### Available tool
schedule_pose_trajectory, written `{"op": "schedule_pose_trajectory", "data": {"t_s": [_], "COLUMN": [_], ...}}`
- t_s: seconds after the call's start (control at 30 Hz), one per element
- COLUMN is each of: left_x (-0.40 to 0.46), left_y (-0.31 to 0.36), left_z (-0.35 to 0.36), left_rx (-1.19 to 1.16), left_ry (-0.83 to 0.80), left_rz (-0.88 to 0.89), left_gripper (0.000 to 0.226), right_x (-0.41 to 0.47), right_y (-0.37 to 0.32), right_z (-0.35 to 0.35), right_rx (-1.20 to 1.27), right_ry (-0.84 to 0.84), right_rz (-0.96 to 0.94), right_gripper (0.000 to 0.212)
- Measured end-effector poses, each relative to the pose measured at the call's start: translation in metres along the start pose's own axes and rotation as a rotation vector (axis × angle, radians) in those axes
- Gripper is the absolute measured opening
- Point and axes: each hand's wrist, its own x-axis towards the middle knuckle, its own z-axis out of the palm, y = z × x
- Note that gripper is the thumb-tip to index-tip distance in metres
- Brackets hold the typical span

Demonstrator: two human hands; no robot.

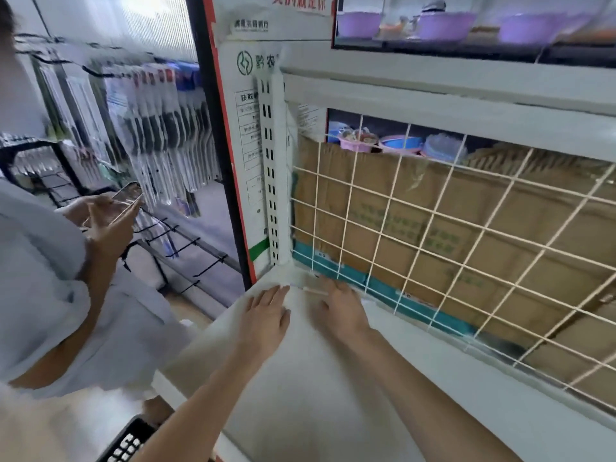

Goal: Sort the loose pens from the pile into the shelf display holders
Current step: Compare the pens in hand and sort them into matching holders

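Forearms: both reach from the near edge of the white shelf (333, 378) toward its far left corner, so the hands work where the shelf meets the wire grid (433, 228).
Left hand (266, 315): lies flat on the shelf, fingers straight and together, holding nothing; I judge it steadies or sweeps the surface.
Right hand (343, 311): fingers stretch toward the corner, touching a small pale object (315, 290) at the back edge; whether it is a pen, and whether the fingers pinch it, I cannot tell.
Pens: no pile or display holder is clearly visible on this shelf.
Cardboard (433, 221): stands behind the grid, closing off the shelf's back.
Bystander: at the left, holding a phone (126, 195) in both hands.
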Motion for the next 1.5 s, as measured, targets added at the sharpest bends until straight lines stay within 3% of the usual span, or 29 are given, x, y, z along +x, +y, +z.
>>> {"op": "schedule_pose_trajectory", "data": {"t_s": [0.2, 0.43, 0.53, 0.6, 0.67, 0.73, 0.8, 0.9, 1.07, 1.2, 1.4, 1.5], "left_x": [0.019, 0.020, 0.019, 0.021, 0.023, 0.021, 0.015, 0.004, -0.003, -0.002, 0.003, -0.007], "left_y": [-0.017, -0.028, -0.026, -0.021, -0.011, 0.005, 0.025, 0.054, 0.082, 0.099, 0.145, 0.176], "left_z": [0.006, 0.016, 0.014, 0.013, 0.008, 0.000, -0.009, -0.022, -0.027, -0.035, -0.041, -0.036], "left_rx": [-0.009, -0.037, -0.087, -0.199, -0.495, -0.889, -1.081, -1.255, -1.340, -1.392, -1.415, -1.437], "left_ry": [0.061, 0.117, 0.140, 0.110, -0.013, -0.237, -0.278, -0.294, -0.303, -0.296, -0.290, -0.337], "left_rz": [0.183, 0.254, 0.265, 0.223, 0.097, -0.032, -0.034, -0.006, 0.017, 0.052, 0.131, 0.179], "left_gripper": [0.041, 0.035, 0.025, 0.026, 0.032, 0.035, 0.031, 0.021, 0.018, 0.017, 0.018, 0.017], "right_x": [0.017, 0.009, -0.004, -0.018, -0.035, -0.054, -0.071, -0.093, -0.116, -0.134, -0.186, -0.216], "right_y": [-0.013, -0.014, -0.016, -0.014, -0.012, -0.011, -0.008, -0.005, -0.002, 0.007, 0.041, 0.056], "right_z": [0.022, 0.028, 0.028, 0.028, 0.022, 0.011, 0.001, -0.009, -0.021, -0.028, -0.038, -0.044], "right_rx": [-0.053, -0.220, -0.167, -0.040, 0.170, 0.371, 0.502, 0.696, 0.819, 0.716, 0.058, -0.097], "right_ry": [-0.012, 0.033, 0.059, 0.109, 0.181, 0.278, 0.341, 0.380, 0.444, 0.441, 0.304, 0.263], "right_rz": [0.109, 0.188, 0.226, 0.255, 0.313, 0.355, 0.385, 0.423, 0.477, 0.517, 0.547, 0.591], "right_gripper": [0.043, 0.034, 0.033, 0.034, 0.032, 0.026, 0.021, 0.017, 0.018, 0.022, 0.047, 0.050]}}
